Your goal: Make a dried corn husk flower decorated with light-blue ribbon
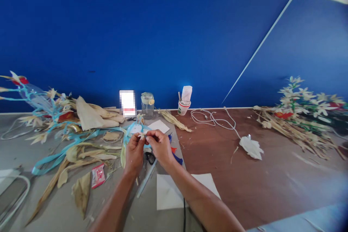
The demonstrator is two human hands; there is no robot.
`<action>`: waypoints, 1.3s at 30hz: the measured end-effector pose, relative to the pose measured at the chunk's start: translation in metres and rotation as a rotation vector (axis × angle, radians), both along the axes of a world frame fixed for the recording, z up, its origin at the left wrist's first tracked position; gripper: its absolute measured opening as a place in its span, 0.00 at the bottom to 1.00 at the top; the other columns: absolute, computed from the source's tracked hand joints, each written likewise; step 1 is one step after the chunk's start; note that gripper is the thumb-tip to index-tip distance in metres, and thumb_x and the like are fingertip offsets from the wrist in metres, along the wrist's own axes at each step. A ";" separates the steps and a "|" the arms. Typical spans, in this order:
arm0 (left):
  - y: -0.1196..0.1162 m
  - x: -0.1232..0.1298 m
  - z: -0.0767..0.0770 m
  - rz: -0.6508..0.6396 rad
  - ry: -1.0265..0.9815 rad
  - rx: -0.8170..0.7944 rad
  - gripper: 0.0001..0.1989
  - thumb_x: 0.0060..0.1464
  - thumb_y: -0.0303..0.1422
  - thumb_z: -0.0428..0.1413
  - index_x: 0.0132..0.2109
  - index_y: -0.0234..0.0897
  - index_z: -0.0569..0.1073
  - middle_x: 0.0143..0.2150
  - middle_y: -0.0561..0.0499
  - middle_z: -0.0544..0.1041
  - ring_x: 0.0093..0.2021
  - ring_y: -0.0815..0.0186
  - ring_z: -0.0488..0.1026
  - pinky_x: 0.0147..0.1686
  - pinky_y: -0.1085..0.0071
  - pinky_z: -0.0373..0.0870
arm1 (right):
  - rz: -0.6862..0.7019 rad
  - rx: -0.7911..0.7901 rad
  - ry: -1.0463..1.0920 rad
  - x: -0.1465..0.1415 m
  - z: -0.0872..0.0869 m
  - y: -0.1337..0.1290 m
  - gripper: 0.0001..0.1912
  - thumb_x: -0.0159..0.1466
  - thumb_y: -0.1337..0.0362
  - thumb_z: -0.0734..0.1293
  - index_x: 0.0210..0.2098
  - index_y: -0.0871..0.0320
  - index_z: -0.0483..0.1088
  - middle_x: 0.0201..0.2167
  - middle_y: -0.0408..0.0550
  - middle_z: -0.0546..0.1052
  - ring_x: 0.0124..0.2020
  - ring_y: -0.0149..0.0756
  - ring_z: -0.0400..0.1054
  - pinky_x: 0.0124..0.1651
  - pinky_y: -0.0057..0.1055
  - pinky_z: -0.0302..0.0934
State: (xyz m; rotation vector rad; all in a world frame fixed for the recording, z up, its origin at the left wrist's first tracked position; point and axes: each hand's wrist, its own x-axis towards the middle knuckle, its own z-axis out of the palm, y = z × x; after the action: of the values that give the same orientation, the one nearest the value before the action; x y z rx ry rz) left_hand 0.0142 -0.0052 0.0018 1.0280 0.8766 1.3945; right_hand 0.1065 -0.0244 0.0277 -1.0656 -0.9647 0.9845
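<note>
My left hand (135, 152) and my right hand (160, 148) meet above the grey tabletop near the middle. Between their fingertips is a small pale piece (142, 135) that looks like a husk flower. Both hands are pinched closed on it. Just behind them lies a roll of light blue ribbon (130, 132). Black-handled scissors (149, 157) and a glue stick or clear strip (146, 179) lie below and between my wrists. Dark blue objects (178, 158), partly hidden by my right hand, are beside it.
Dried husks (81, 188), a red packet (98, 175) and a ribbon-wrapped bottle (38, 96) are at left. A glass jar (147, 105), a bright screen (127, 103) and a cup (184, 107) stand along the blue partition. Right hold a white cable (214, 119), crumpled paper (251, 147) and husk flowers (304, 98).
</note>
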 end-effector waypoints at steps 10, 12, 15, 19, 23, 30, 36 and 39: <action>-0.002 0.002 0.002 -0.041 -0.015 0.110 0.06 0.49 0.36 0.60 0.33 0.39 0.73 0.29 0.54 0.71 0.32 0.69 0.67 0.36 0.73 0.64 | 0.046 -0.030 0.105 0.004 0.003 0.000 0.05 0.50 0.65 0.65 0.27 0.57 0.70 0.24 0.42 0.71 0.27 0.31 0.64 0.34 0.29 0.62; -0.003 0.001 0.004 -0.066 -0.031 0.117 0.06 0.48 0.35 0.61 0.32 0.38 0.72 0.28 0.55 0.70 0.31 0.69 0.66 0.35 0.74 0.63 | 0.085 -0.077 0.185 0.011 0.008 0.001 0.05 0.49 0.66 0.64 0.26 0.58 0.71 0.21 0.41 0.69 0.23 0.29 0.60 0.29 0.27 0.58; -0.004 0.001 0.008 -0.121 -0.117 0.069 0.08 0.47 0.35 0.62 0.32 0.38 0.72 0.27 0.55 0.70 0.30 0.70 0.65 0.34 0.74 0.62 | 0.125 -0.104 0.193 0.026 0.017 0.003 0.09 0.47 0.67 0.66 0.29 0.58 0.73 0.23 0.40 0.68 0.21 0.25 0.57 0.26 0.25 0.53; -0.005 0.000 0.013 -0.188 -0.215 -0.015 0.10 0.43 0.35 0.64 0.31 0.38 0.72 0.28 0.55 0.70 0.28 0.71 0.65 0.31 0.75 0.62 | 0.237 -0.085 0.052 0.040 0.025 0.004 0.13 0.46 0.66 0.68 0.34 0.56 0.76 0.29 0.40 0.71 0.23 0.24 0.58 0.29 0.25 0.55; -0.004 -0.001 0.012 -0.223 -0.229 -0.031 0.10 0.41 0.34 0.65 0.29 0.38 0.72 0.27 0.55 0.70 0.27 0.72 0.65 0.29 0.75 0.62 | 0.369 -0.143 0.041 0.044 0.028 0.002 0.10 0.48 0.63 0.70 0.30 0.59 0.75 0.24 0.40 0.72 0.22 0.24 0.58 0.28 0.25 0.53; -0.004 -0.002 0.010 -0.330 -0.219 0.034 0.08 0.43 0.32 0.65 0.29 0.36 0.74 0.26 0.54 0.70 0.27 0.73 0.65 0.30 0.75 0.63 | 0.439 -0.246 0.090 0.052 0.035 0.003 0.15 0.46 0.55 0.74 0.24 0.60 0.72 0.18 0.39 0.69 0.20 0.25 0.57 0.25 0.25 0.50; -0.006 -0.002 0.008 -0.414 -0.245 -0.038 0.09 0.42 0.32 0.66 0.31 0.34 0.75 0.28 0.53 0.71 0.27 0.73 0.67 0.27 0.78 0.64 | 0.424 -0.219 -0.026 0.055 0.045 0.003 0.16 0.44 0.56 0.75 0.21 0.61 0.70 0.18 0.38 0.68 0.21 0.24 0.57 0.28 0.25 0.51; -0.006 -0.002 0.008 -0.443 -0.282 -0.091 0.10 0.41 0.31 0.67 0.32 0.35 0.75 0.27 0.54 0.73 0.25 0.73 0.68 0.25 0.78 0.65 | 0.446 -0.231 -0.080 0.056 0.049 0.004 0.14 0.47 0.57 0.74 0.21 0.60 0.70 0.18 0.38 0.68 0.21 0.25 0.57 0.28 0.26 0.52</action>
State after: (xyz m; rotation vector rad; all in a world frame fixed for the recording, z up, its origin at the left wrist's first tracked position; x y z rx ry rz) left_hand 0.0121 -0.0111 0.0095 0.8649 0.4636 1.0778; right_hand 0.1625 -0.0208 0.0767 -1.1095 -1.2058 1.4547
